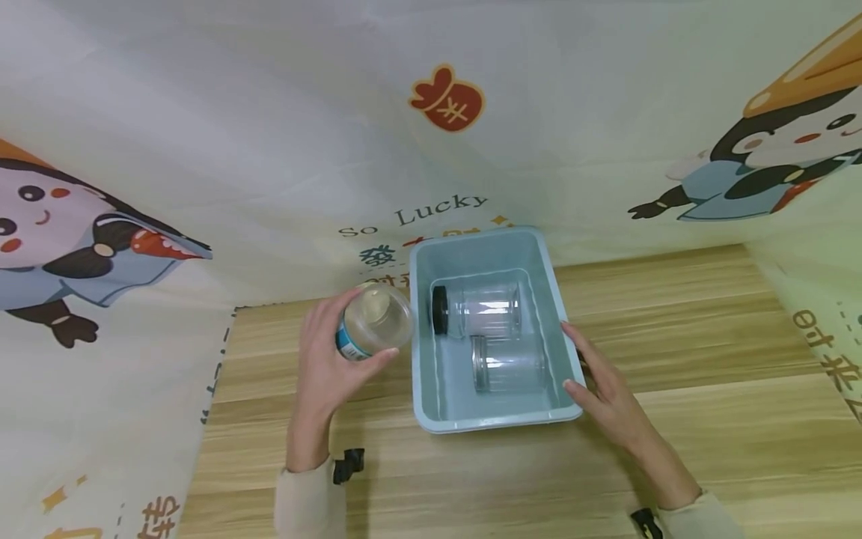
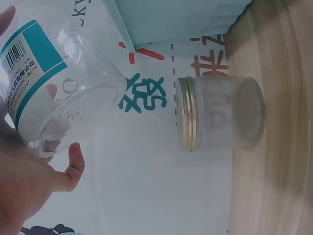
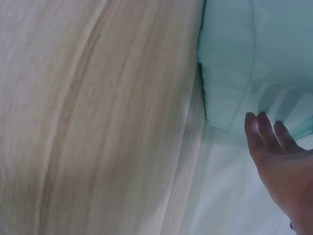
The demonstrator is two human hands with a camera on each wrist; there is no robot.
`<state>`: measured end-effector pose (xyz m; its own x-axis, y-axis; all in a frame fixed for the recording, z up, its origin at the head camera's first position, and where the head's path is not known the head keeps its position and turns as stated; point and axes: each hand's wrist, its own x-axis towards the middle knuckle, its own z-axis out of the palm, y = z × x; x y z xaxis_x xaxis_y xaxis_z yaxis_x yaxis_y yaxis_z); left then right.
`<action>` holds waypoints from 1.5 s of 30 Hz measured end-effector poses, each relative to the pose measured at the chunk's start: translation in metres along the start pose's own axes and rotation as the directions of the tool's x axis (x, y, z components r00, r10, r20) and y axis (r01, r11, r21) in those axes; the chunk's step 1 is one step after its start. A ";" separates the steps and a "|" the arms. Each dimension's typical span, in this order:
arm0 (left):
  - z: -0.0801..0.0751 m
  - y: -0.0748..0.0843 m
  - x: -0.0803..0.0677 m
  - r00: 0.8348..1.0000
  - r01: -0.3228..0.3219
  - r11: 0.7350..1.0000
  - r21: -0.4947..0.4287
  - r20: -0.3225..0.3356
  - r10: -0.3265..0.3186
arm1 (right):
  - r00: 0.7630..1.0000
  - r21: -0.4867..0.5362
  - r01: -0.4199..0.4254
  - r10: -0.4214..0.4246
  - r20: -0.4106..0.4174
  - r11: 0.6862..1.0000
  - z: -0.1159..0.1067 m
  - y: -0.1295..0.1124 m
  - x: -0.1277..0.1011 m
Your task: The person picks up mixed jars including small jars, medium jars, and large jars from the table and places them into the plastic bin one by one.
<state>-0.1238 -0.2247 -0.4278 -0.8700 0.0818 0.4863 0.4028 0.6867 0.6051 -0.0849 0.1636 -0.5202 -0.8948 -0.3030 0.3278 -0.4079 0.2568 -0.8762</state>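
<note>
Fingers [image 1: 316, 329] of the left hand [image 1: 328, 358] curl round a clear jar with a teal label [image 1: 373, 322], thumb under its base, holding it tilted in the air just left of the pale blue bin [image 1: 431, 404]. The left wrist view shows the jar's glass bottom [image 2: 66, 112] toward the camera and nothing inside it. Past those fingers, near the backdrop, a gold-lidded jar [image 2: 220, 113] lies on its side on the table [image 2: 283, 147].

Across the bin, the right hand [image 1: 606, 389] rests with straight, relaxed fingers [image 3: 266, 132] against the bin's outer wall [image 3: 230, 73], gripping nothing, seemingly steadying it.

Inside the bin, between the two hands, lie two more clear jars on their sides: a black-lidded one [image 1: 478, 308] toward the far end and a metal-lidded one [image 1: 508, 364] nearer the person.

Judging by this, jars are being gathered into the bin, and the held one is in transit. The next move calls for carrying it right over the rim and lowering it into the free strip along the left wall, gently, since glass would meet glass.
</note>
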 end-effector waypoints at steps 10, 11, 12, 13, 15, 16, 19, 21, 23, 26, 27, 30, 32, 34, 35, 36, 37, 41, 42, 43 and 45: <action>0.002 0.008 0.007 1.000 -0.007 1.000 0.023 0.023 0.006 | 1.000 -0.007 -0.014 0.014 0.006 1.000 0.000 0.000 -0.002; 0.002 0.008 0.009 1.000 -0.013 1.000 0.024 0.022 0.012 | 1.000 -0.007 -0.014 0.014 0.006 1.000 0.000 0.000 -0.002; 0.003 0.009 0.011 1.000 -0.022 0.999 0.029 0.020 0.022 | 1.000 -0.006 -0.014 0.014 0.006 1.000 0.000 0.000 -0.001; 0.004 0.010 0.013 0.999 -0.036 0.999 0.033 0.017 0.035 | 1.000 -0.004 -0.012 0.012 0.006 1.000 0.000 0.000 -0.001; 0.005 0.012 0.017 0.998 -0.067 0.997 0.040 0.015 0.066 | 1.000 -0.001 -0.008 0.008 0.005 1.000 -0.001 0.001 0.000; 0.006 0.013 0.020 0.997 -0.082 0.996 0.047 0.015 0.081 | 1.000 0.001 -0.007 0.007 0.005 1.000 -0.001 0.001 0.000; 0.009 0.017 0.025 0.994 -0.111 0.992 0.053 0.016 0.111 | 1.000 0.006 -0.005 0.005 0.005 1.000 0.000 0.001 0.001; 0.011 0.019 0.027 0.993 -0.114 0.992 0.055 0.017 0.113 | 1.000 0.001 -0.004 0.004 0.005 1.000 0.000 0.002 0.002; 0.012 0.021 0.028 0.994 -0.111 0.992 0.055 0.018 0.111 | 1.000 -0.006 -0.003 0.003 0.005 1.000 -0.001 0.002 0.002; 0.014 0.024 0.030 0.993 -0.115 0.992 0.051 0.019 0.114 | 1.000 -0.016 -0.002 0.002 0.001 1.000 -0.001 0.002 0.002; 0.014 0.024 0.030 0.993 -0.118 0.992 0.048 0.020 0.117 | 1.000 -0.016 -0.001 0.001 -0.001 1.000 -0.001 0.002 0.002; 0.016 0.025 0.031 0.992 -0.124 0.991 0.042 0.023 0.124 | 1.000 -0.013 -0.002 0.002 -0.003 1.000 -0.001 0.002 0.001; 0.017 0.026 0.032 0.991 -0.132 0.991 0.036 0.032 0.131 | 1.000 -0.014 -0.001 0.001 -0.001 1.000 -0.001 0.002 0.001; 0.020 0.027 0.034 0.989 -0.144 0.989 0.035 0.049 0.142 | 1.000 -0.019 0.000 0.000 0.003 1.000 -0.002 0.002 0.002; 0.021 0.027 0.035 0.987 -0.150 0.988 0.035 0.059 0.148 | 1.000 -0.026 0.000 0.000 0.005 1.000 -0.002 0.002 0.002; 0.023 0.028 0.035 0.986 -0.156 0.987 0.034 0.068 0.154 | 1.000 -0.031 0.002 -0.002 0.008 1.000 -0.003 0.002 0.002; 0.024 0.029 0.035 0.985 -0.160 0.986 0.038 0.076 0.157 | 1.000 -0.037 0.005 -0.005 0.012 0.999 -0.003 0.001 0.002; 0.028 0.032 0.036 0.982 -0.163 0.986 0.046 0.100 0.158 | 1.000 -0.045 0.011 -0.010 0.026 0.999 -0.003 0.001 0.002; 0.029 0.033 0.037 0.982 -0.163 0.986 0.044 0.108 0.157 | 1.000 -0.046 0.012 -0.010 0.027 0.999 -0.003 0.000 0.002; 0.031 0.034 0.037 0.981 -0.161 0.986 0.044 0.118 0.155 | 1.000 -0.046 0.009 -0.008 0.025 0.999 -0.003 0.000 0.002; 0.033 0.036 0.040 0.978 -0.163 0.986 0.046 0.138 0.155 | 1.000 -0.045 0.005 -0.004 0.019 0.999 -0.003 0.000 0.002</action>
<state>-0.1534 -0.1729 -0.4073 -0.8278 0.2863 0.4825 0.5256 0.6966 0.4884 -0.0869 0.1663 -0.5185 -0.8898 -0.3209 0.3245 -0.4198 0.2967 -0.8577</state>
